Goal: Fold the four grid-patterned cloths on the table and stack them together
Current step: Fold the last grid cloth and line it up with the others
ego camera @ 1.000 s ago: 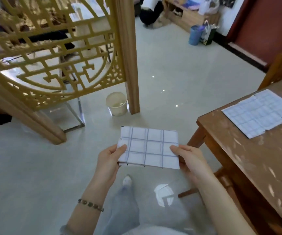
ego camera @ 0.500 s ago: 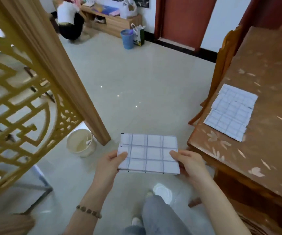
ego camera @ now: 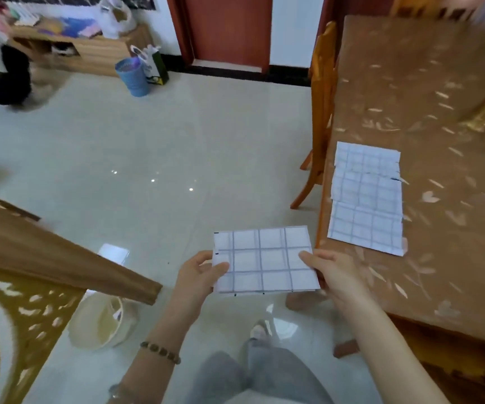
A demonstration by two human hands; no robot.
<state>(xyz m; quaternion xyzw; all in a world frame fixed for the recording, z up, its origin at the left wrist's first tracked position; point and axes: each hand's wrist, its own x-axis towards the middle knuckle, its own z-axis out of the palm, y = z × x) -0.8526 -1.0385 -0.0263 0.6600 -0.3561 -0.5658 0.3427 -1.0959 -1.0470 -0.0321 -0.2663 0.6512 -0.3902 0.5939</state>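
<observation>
The folded cloth (ego camera: pixel 264 260) is held level over the floor (ego camera: pixel 177 156), just beside the desk (ego camera: pixel 439 83) edge. The left hand (ego camera: pixel 197 275) pinches its left edge and the right hand (ego camera: pixel 334 272) its right, fingers (ego camera: pixel 308 258) closed on it. It looks light, soft and limp, so gripping 2 opposite edges should keep the fold flat. A staggered pile (ego camera: pixel 366 199) of cloths lies on the desk.

Just below the left hand (ego camera: pixel 199 277), a bracelet (ego camera: pixel 161 351) of dark brown rounded beads rings the wrist, and further down that forearm there's a second band (ego camera: pixel 115 389), too blurred to name. Both forearms are bare. Beneath the hands we've got faded grey-blue trousers (ego camera: pixel 264 374), with a pale shoe (ego camera: pixel 260 328) just beyond them.
</observation>
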